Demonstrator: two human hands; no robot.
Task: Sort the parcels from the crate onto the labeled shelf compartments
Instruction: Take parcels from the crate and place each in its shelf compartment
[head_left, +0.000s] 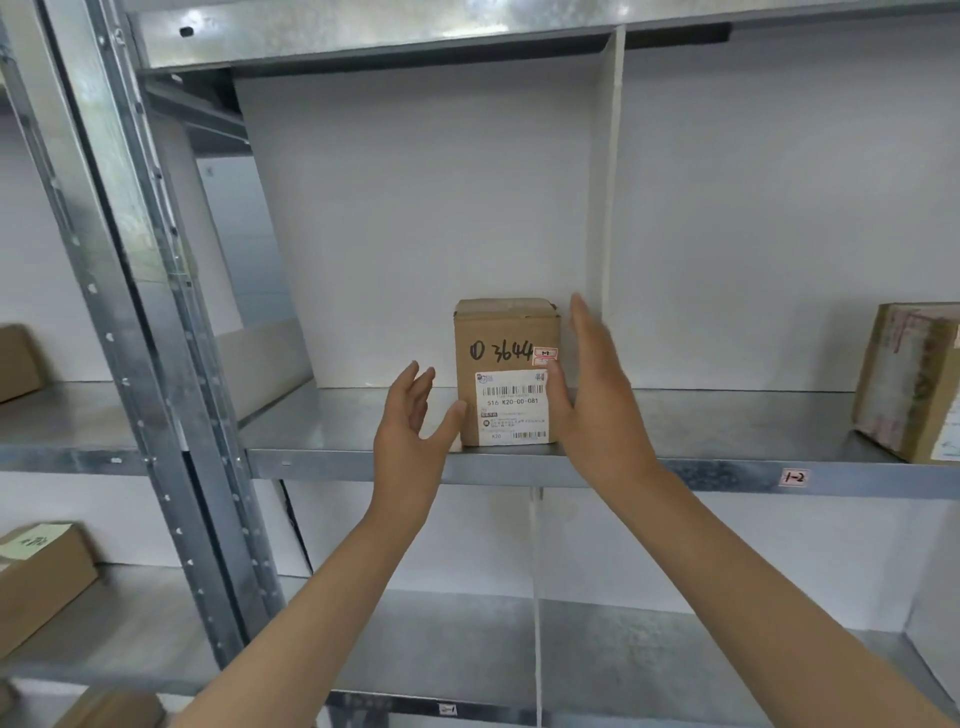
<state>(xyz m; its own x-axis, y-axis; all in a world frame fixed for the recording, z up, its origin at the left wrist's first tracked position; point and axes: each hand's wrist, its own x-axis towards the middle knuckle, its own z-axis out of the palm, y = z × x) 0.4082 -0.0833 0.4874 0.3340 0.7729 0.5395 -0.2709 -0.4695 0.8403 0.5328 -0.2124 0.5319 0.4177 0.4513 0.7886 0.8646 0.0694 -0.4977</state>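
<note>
Cardboard parcel (506, 371) stands upright at the shelf's (337, 441) front edge; my left hand (410, 431) and right hand (597, 395) flank it, fingers straight, gripping nothing.

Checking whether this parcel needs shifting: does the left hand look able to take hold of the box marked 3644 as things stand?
Probably yes. The left hand is open right beside the box, thumb at its left edge, with nothing between them.

Left of the cardboard parcel (506, 364), mid-frame, the metal shelf (322, 431) offers open room. To the parcel's right the white divider (605, 208) stands near, leaving a narrow gap.
</note>
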